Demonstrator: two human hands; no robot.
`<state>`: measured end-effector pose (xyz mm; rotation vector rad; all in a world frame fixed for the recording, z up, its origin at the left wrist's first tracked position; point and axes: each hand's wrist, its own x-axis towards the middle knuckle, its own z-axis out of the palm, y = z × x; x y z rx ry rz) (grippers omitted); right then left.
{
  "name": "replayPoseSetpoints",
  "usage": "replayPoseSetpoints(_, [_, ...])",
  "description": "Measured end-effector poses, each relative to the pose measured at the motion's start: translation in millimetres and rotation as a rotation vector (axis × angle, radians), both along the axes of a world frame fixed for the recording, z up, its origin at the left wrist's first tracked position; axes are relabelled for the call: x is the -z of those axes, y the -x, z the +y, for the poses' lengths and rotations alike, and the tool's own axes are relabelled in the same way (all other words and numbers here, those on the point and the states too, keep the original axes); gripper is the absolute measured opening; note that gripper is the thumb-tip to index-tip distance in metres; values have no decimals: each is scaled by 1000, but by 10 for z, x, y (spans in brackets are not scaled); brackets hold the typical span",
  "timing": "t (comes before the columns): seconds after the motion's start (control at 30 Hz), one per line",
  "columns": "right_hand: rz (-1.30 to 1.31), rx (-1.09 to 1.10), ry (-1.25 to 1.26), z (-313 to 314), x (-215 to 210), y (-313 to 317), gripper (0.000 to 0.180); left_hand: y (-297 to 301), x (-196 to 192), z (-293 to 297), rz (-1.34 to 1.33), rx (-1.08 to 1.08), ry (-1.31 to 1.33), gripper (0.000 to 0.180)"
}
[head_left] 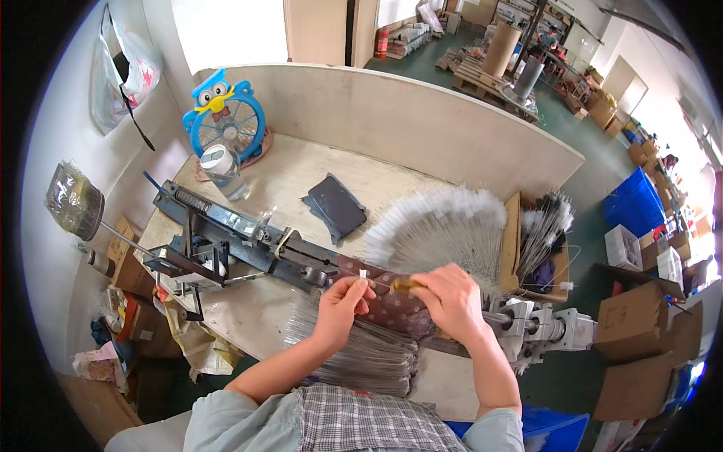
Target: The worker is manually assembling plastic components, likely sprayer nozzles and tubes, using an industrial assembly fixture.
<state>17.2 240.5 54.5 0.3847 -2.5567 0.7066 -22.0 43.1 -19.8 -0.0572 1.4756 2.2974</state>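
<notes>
My left hand (343,307) is closed, pinching a small white piece (364,274) between thumb and fingers. Facing it, my right hand (454,301) grips a yellow-brown handle (404,285), and a thin shaft appears to run from it toward the white piece. The kind of tool is too small to tell. Both hands are above a dark red polka-dot cloth (399,310) draped on the bench machine (233,230). Beyond them, thin wire rods with white brush-like tips (437,218) lie fanned out. Another thick bundle of thin wires (361,358) lies close to my body.
A cardboard box of wire rods (512,245) stands right of the fan, near metal shaft fittings (531,324). A dark pad (335,207), a clear jar with white lid (218,162) and a blue cartoon-shaped fan (226,117) sit farther back. A low partition (392,98) bounds the table.
</notes>
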Motion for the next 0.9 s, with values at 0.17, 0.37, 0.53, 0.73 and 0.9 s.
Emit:
replayPoseSetpoints(0.17, [20,109,-52,-390,155,397,11,24,-62,-8,-106,6,-60,17])
replayPoseSetpoints(0.37, [-194,-10,60,-530,144,418,16,38,-3,-84,-133,9,-128,20])
replayPoseSetpoints(0.53, [-454,0,307,-496,208,473,18,62,40,-129,-61,66,-52,27])
replayPoseSetpoints(0.73, [-342,47,265,-576,210,407,18,84,-147,-93,-212,59,-174,40])
replayPoseSetpoints(0.9, [14,95,2,-801,258,317,27,20,-32,12,-199,-176,-347,36])
